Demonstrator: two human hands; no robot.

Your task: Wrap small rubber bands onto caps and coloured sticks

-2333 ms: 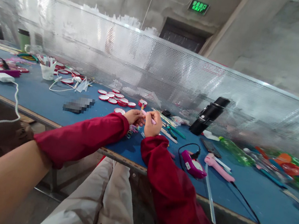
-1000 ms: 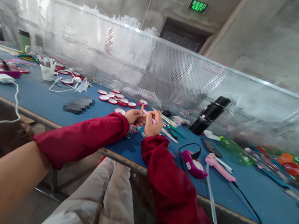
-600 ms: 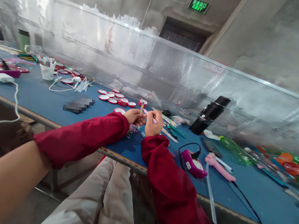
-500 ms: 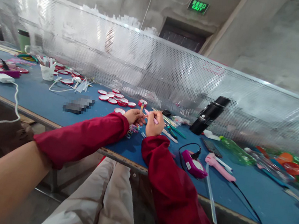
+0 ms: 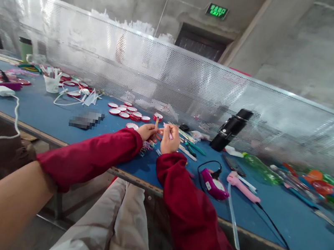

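Note:
My left hand (image 5: 148, 132) is closed on a small yellowish stick (image 5: 157, 122), which stands upright from its fingertips. Close against it on the right, my right hand (image 5: 170, 139) pinches a pink pen-like tool (image 5: 170, 135). The fingertips of both hands nearly meet over the blue table (image 5: 115, 133). Below them lies a bunch of thin colourful strands (image 5: 147, 148). Several red-rimmed white round lids (image 5: 124, 115) lie behind my left hand, and one more (image 5: 131, 126) is right beside it.
To the right are a black bottle (image 5: 231, 129), a purple device (image 5: 214, 184), a pink glue gun (image 5: 243, 187) and a green plastic bottle (image 5: 261, 167). On the left are a blurred dark object (image 5: 86, 120) and a white cup of sticks (image 5: 51, 83). A perforated metal screen (image 5: 151, 65) runs behind.
The pink tool in my right hand has tilted, its tip now closer to my fingers. Both hands stay together in nearly the same place; the view has shifted slightly.

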